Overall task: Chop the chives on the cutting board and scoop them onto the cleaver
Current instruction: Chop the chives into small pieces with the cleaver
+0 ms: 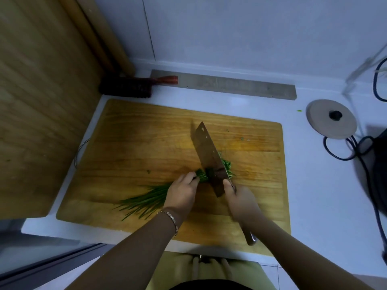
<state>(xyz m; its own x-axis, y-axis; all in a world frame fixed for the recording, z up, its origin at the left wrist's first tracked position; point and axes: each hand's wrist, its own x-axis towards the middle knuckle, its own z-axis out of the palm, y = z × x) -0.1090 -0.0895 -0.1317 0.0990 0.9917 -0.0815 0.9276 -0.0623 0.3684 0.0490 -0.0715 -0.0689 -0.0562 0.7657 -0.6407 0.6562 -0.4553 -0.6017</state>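
A bunch of long green chives (144, 200) lies across the wooden cutting board (146, 143), tips fanned to the lower left. My left hand (182, 194) presses down on the bunch near its cut end. My right hand (240, 200) grips the handle of a dark cleaver (207, 151). The blade stands on edge across the chives just right of my left fingers, its tip pointing away from me. A small heap of chopped chives (227, 164) sits on the board to the right of the blade.
A dark brush with a red handle (134, 85) and a grey strip (230, 84) lie behind the board by the wall. A round lid with a black knob (332, 119) and dark cables (343, 149) are on the counter to the right. A wooden panel (41, 101) stands at left.
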